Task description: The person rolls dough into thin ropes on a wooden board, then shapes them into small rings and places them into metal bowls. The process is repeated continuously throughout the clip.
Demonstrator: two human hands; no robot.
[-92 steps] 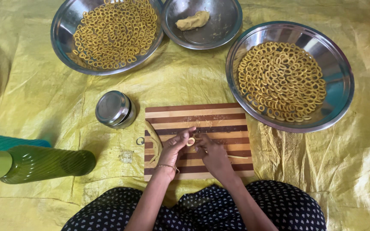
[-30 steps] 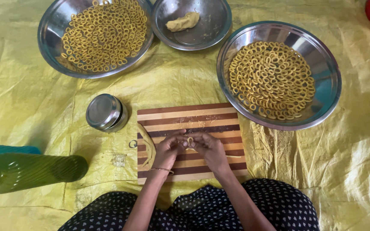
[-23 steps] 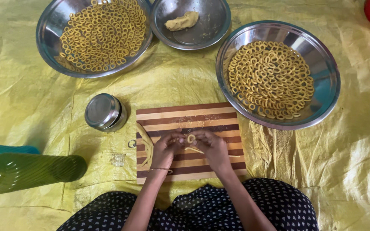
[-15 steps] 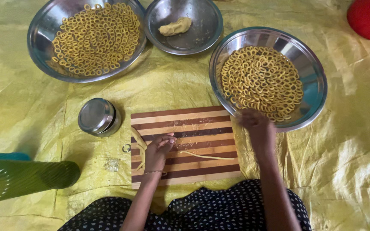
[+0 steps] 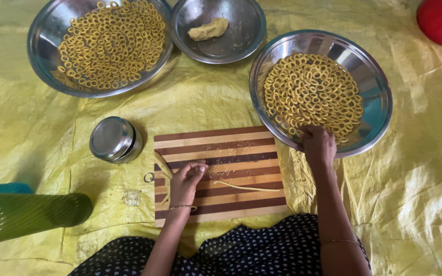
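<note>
- Dough strand [image 5: 246,186] is lying thin and nearly straight across the striped wooden cutting board [image 5: 221,148], just to the right of the left hand [image 5: 185,183] and apart from its fingertips.
- The left hand is resting on the board's left part with fingers loosely curled and grasping nothing; a thin bangle [image 5: 181,207] is circling its wrist.
- A thicker dough roll [image 5: 162,166] is lying along the board's left edge, just beside that hand.
- The right hand [image 5: 318,145] is reaching over the near rim of the right steel bowl [image 5: 374,82], fingers bent down among the dough rings [image 5: 313,97]; whether it is gripping a ring, I cannot tell.
- A small round steel tin [image 5: 113,139] is standing left of the board, with a small ring [image 5: 149,177] lying on the sheet near it.
- A green bottle [image 5: 26,215] is lying on its side at far left.
- Farther off, a second steel bowl [image 5: 44,61] is holding more rings, and a smaller bowl [image 5: 246,30] is holding a dough lump [image 5: 208,29].
- Everything is sitting on a yellow plastic sheet [image 5: 425,179].
</note>
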